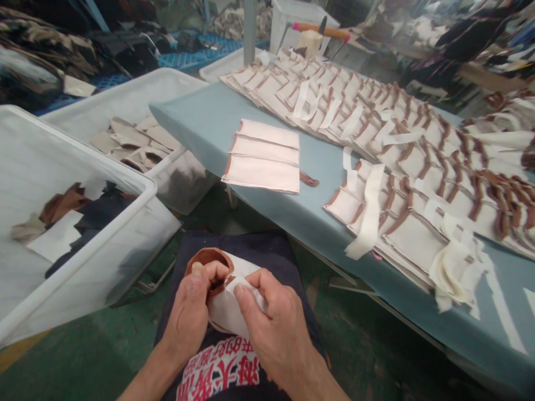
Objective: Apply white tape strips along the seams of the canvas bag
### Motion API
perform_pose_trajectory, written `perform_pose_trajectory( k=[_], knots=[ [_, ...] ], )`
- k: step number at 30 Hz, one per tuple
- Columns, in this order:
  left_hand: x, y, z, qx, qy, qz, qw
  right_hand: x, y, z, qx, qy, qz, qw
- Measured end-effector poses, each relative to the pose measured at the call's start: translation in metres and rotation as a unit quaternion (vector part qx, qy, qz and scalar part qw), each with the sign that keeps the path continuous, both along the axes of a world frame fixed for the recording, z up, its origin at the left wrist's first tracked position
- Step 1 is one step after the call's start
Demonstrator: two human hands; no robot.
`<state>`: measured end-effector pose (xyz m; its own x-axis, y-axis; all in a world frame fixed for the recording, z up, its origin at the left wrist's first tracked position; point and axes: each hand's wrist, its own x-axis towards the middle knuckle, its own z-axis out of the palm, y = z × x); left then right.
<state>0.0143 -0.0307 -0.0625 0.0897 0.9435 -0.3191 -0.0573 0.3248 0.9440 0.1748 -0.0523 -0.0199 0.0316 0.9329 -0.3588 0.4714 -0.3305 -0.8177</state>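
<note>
Over my lap, both hands grip one white fabric piece with a brown lining [234, 317], its brown edge curled open at the top left. My left hand [194, 301] is closed on the brown-edged rim, thumb up, fingers partly inside the opening. My right hand [276, 312] pinches the white side between thumb and bent forefinger. The fingertips of the two hands are close together at a small brown spot on the edge. Beyond them, a stack of similar flat white pieces [263, 159] lies near the edge of the blue-grey table [188, 117], with a brown strip [309, 179] beside it.
Overlapping rows of white pieces with brown edges [409, 161] cover the table's right side, with loose white strips [370, 206] over them. At left stand a white bin [146, 195] with brown and dark scraps and another bin [175, 78] with light pieces. A dark apron [267, 248] covers my lap.
</note>
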Motion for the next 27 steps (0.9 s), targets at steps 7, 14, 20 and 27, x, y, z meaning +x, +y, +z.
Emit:
perform_pose_trajectory(
  k=[7, 14, 20, 27],
  knots=[
    [-0.003, 0.002, 0.011, 0.095, 0.103, -0.027, 0.990, -0.002, 0.003, 0.000, -0.011, -0.016, 0.012, 1.000],
    [-0.010, 0.003, 0.010, 0.191, 0.164, -0.069, 0.965, -0.006, 0.003, -0.003, 0.004, -0.016, 0.011, 1.000],
    [-0.014, -0.001, 0.005, 0.211, 0.163, -0.074, 0.961, -0.008, 0.004, -0.002, 0.002, -0.026, 0.015, 1.000],
    [-0.015, -0.003, 0.007, 0.213, 0.160, -0.084, 0.960, -0.011, 0.003, -0.003, -0.009, -0.040, 0.019, 0.999]
  ],
)
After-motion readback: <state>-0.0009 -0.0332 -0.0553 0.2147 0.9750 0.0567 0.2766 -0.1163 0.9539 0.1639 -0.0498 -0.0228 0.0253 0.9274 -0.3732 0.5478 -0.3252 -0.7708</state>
